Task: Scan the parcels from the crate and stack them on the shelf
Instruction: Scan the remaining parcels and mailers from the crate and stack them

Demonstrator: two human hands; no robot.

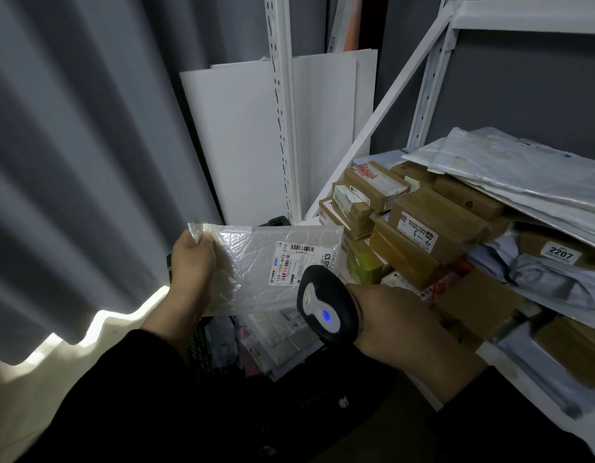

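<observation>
My left hand (192,265) grips the left edge of a white bubble mailer (256,262), held flat above the crate with its shipping label (294,264) facing up. A red scan mark shows on the label. My right hand (393,319) holds a black and white barcode scanner (326,305) whose blue light is on; its head points at the label from the lower right. Below both hands the dark crate (202,349) holds several more flat parcels (276,342). The white shelf (510,372) on the right carries brown boxes (433,225) and grey plastic mailers (523,172) piled together.
A grey curtain (72,162) hangs along the left. White boards (242,138) lean against the wall behind a white slotted upright (282,111). A diagonal shelf brace (389,105) runs up to the right. The floor at lower left is pale.
</observation>
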